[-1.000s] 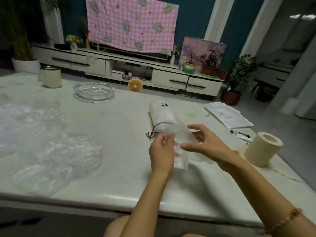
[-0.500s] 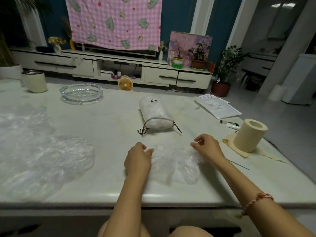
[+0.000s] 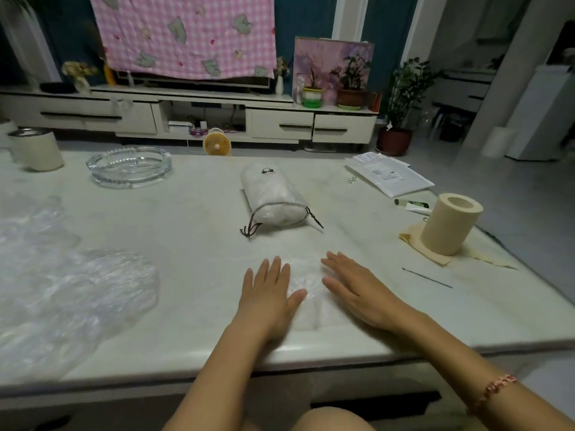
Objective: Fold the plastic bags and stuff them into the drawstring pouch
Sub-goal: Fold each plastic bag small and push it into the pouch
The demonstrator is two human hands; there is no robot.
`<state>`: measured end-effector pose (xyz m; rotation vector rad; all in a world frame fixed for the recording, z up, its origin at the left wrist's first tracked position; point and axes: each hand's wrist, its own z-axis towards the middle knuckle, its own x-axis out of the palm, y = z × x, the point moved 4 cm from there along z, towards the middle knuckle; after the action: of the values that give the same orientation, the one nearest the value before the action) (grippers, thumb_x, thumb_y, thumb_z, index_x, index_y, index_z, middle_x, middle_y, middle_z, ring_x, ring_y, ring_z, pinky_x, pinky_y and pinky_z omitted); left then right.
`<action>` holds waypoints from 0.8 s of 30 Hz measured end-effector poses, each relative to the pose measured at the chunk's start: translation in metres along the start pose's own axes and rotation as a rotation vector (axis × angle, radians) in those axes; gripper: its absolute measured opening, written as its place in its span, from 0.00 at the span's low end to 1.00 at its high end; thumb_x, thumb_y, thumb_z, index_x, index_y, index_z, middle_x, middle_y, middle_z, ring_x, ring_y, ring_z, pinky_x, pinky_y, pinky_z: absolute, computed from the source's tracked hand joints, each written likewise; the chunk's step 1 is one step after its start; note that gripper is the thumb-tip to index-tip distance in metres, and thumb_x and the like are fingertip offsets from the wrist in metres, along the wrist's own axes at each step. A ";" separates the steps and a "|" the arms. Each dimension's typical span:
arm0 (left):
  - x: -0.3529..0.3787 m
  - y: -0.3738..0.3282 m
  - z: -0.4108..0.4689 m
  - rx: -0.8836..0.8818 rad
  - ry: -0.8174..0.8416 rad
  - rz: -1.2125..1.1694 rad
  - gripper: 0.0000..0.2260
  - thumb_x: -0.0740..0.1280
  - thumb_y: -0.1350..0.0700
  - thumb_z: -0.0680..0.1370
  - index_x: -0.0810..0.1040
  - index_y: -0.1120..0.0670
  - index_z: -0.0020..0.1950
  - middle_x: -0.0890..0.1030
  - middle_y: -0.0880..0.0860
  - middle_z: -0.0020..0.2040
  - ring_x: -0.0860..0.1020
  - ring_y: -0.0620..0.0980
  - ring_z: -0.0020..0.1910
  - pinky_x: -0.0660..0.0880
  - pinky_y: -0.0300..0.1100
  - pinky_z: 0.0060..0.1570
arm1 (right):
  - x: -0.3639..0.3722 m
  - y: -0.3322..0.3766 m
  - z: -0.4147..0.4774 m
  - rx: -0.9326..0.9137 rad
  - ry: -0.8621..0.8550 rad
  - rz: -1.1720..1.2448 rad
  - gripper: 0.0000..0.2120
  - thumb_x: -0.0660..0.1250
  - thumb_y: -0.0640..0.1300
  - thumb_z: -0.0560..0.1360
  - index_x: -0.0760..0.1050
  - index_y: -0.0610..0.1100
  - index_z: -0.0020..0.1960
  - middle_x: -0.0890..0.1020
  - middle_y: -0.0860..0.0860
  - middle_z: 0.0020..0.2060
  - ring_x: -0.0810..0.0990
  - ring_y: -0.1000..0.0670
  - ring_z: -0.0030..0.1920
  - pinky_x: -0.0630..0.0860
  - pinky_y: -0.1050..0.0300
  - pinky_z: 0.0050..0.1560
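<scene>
Nearest you, your left hand (image 3: 267, 293) and right hand (image 3: 357, 290) lay palms down on the pale table (image 3: 193, 244). Their fingers were straight and released, pressing a flattened clear plastic bag (image 3: 303, 284) by the front edge. A loose heap of more clear bags (image 3: 71, 293) sat to your left. Farther out, mid-table, the white drawstring pouch (image 3: 273, 197) lay on its side, full, its brown cord slack at the mouth facing you. A cream paper roll (image 3: 448, 223) stood upright on the right, and a glass ashtray (image 3: 129, 165) sat far left.

Pink checked cloth (image 3: 186, 32) — cream roll (image 3: 448, 223) — white pouch (image 3: 272, 194).
</scene>
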<state>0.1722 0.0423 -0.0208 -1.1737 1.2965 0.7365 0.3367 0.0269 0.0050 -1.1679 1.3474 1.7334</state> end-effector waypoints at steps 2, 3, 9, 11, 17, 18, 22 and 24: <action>-0.002 -0.001 0.000 -0.007 -0.021 -0.024 0.27 0.46 0.43 0.82 0.44 0.52 0.78 0.41 0.51 0.78 0.39 0.50 0.76 0.37 0.50 0.72 | -0.014 -0.008 -0.016 0.013 -0.026 0.180 0.24 0.63 0.58 0.76 0.63 0.58 0.70 0.60 0.64 0.70 0.58 0.64 0.70 0.55 0.65 0.70; -0.004 -0.002 0.001 -0.013 -0.049 -0.049 0.26 0.46 0.44 0.82 0.47 0.52 0.78 0.43 0.51 0.78 0.41 0.50 0.76 0.38 0.50 0.72 | -0.018 -0.009 -0.025 0.010 0.009 0.228 0.24 0.66 0.58 0.73 0.64 0.62 0.67 0.60 0.70 0.67 0.60 0.68 0.66 0.59 0.66 0.67; -0.025 -0.012 0.003 0.054 -0.392 -0.365 0.16 0.56 0.51 0.82 0.72 0.53 0.67 0.72 0.51 0.68 0.61 0.50 0.72 0.55 0.40 0.69 | -0.004 -0.012 -0.037 -0.075 -0.131 0.045 0.05 0.65 0.49 0.77 0.74 0.50 0.51 0.73 0.57 0.61 0.70 0.58 0.61 0.66 0.60 0.63; -0.034 -0.024 -0.004 0.086 -0.416 -0.576 0.14 0.59 0.50 0.80 0.77 0.53 0.61 0.77 0.49 0.62 0.69 0.48 0.66 0.62 0.36 0.62 | -0.005 -0.011 -0.031 -0.064 -0.223 0.045 0.04 0.63 0.47 0.78 0.75 0.48 0.48 0.77 0.56 0.57 0.72 0.58 0.56 0.68 0.60 0.60; -0.042 -0.047 -0.014 0.131 -0.227 -0.714 0.31 0.73 0.41 0.68 0.69 0.46 0.69 0.72 0.40 0.59 0.71 0.40 0.60 0.66 0.34 0.57 | -0.047 -0.011 -0.005 0.143 -0.531 0.578 0.07 0.63 0.43 0.78 0.75 0.46 0.41 0.80 0.51 0.37 0.78 0.49 0.41 0.74 0.53 0.46; -0.043 -0.045 -0.013 0.145 -0.273 -0.658 0.31 0.74 0.46 0.68 0.68 0.47 0.69 0.72 0.41 0.59 0.71 0.41 0.60 0.66 0.34 0.57 | -0.055 -0.011 -0.001 0.154 -0.574 0.578 0.08 0.63 0.43 0.78 0.74 0.46 0.40 0.79 0.49 0.35 0.78 0.49 0.38 0.74 0.52 0.45; -0.050 -0.027 -0.007 0.125 -0.480 -0.766 0.13 0.68 0.63 0.72 0.79 0.49 0.53 0.81 0.43 0.48 0.77 0.34 0.47 0.68 0.24 0.48 | -0.075 -0.012 0.006 0.203 -0.625 0.568 0.08 0.63 0.45 0.78 0.73 0.45 0.41 0.75 0.48 0.29 0.73 0.58 0.24 0.72 0.58 0.27; -0.052 -0.020 -0.005 0.075 -0.468 -1.048 0.08 0.68 0.62 0.74 0.80 0.48 0.44 0.82 0.46 0.40 0.80 0.37 0.37 0.75 0.32 0.43 | -0.077 -0.020 0.008 0.274 -0.602 0.585 0.07 0.63 0.46 0.78 0.74 0.45 0.43 0.74 0.50 0.27 0.70 0.57 0.22 0.67 0.61 0.22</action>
<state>0.1799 0.0416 0.0347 -1.3081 0.2135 0.1457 0.3831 0.0425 0.0689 -0.0574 1.5395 1.9765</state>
